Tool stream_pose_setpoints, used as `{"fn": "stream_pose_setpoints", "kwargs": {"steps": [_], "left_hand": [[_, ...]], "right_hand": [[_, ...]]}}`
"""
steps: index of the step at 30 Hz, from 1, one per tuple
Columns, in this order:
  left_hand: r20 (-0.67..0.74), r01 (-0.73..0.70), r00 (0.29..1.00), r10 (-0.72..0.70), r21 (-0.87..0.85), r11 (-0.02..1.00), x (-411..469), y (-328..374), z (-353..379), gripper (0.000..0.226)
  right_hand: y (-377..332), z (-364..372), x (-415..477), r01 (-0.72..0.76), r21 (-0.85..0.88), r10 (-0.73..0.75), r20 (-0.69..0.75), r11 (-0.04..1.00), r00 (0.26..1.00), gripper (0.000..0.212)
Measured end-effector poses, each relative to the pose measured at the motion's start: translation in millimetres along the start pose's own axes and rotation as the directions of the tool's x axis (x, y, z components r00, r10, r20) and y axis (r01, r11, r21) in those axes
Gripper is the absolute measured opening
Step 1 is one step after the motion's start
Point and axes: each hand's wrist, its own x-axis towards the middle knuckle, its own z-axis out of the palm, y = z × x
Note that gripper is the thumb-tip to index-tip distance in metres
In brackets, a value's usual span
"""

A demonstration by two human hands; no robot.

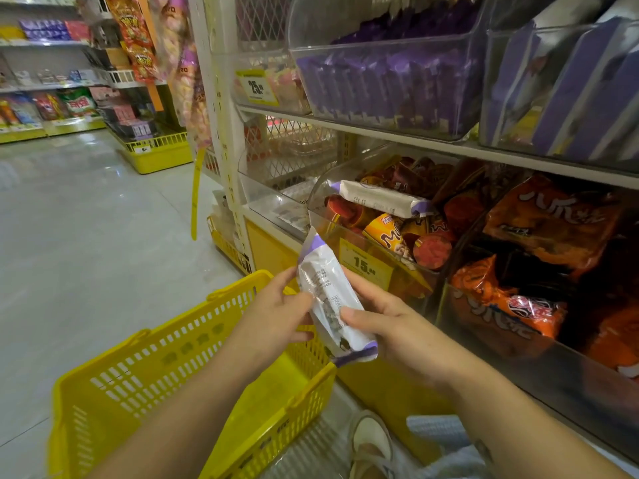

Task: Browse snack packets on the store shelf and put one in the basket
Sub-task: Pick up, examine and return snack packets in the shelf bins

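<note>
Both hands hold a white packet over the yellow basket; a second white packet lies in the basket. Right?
No. Head view: the second packet lies on a shelf bin, not in the basket. The left hand and right hand do hold the first packet over it.

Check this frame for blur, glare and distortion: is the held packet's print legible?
Head view: wide-angle distortion slants the shelf post; sheen on the floor and clear bin; the packet, held by left hand and right hand, is soft, its print unreadable; the price tag reads 15.
</note>
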Motion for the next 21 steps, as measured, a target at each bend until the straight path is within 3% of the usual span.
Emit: {"fn": "stream_pose_setpoints", "kwargs": {"steps": [5,7,15,19,21], "left_hand": [[0.134,-0.028,0.990,0.033,-0.038,0.999,-0.3,-5.0,2.9,0.095],[0.186,-0.055,0.980,0.065,-0.059,0.997,-1.9,-7.0,4.9,0.103],[0.266,-0.080,0.957,0.115,-0.138,0.987,-6.7,-14.5,8.4,0.108],[0.228,-0.177,0.955,0.190,-0.079,0.981,-15.0,-11.7,14.5,0.079],[0.226,-0.157,0.956,0.187,-0.146,0.977,-20.6,-1.3,16.3,0.071]], "right_hand": [[0.1,-3.8,4.9,0.008,0.089,-0.006,-0.021,0.996,1.000,0.063],[2.4,-5.1,5.8,-0.003,0.125,0.008,-0.034,0.992,0.999,0.064],[7.1,-1.5,5.0,-0.053,0.068,0.060,-0.102,0.996,0.993,0.048],[2.0,6.8,2.3,0.013,0.039,-0.005,-0.187,0.999,0.982,0.043],[-3.9,15.0,-0.6,0.080,-0.074,-0.096,-0.245,0.994,0.965,0.050]]}}
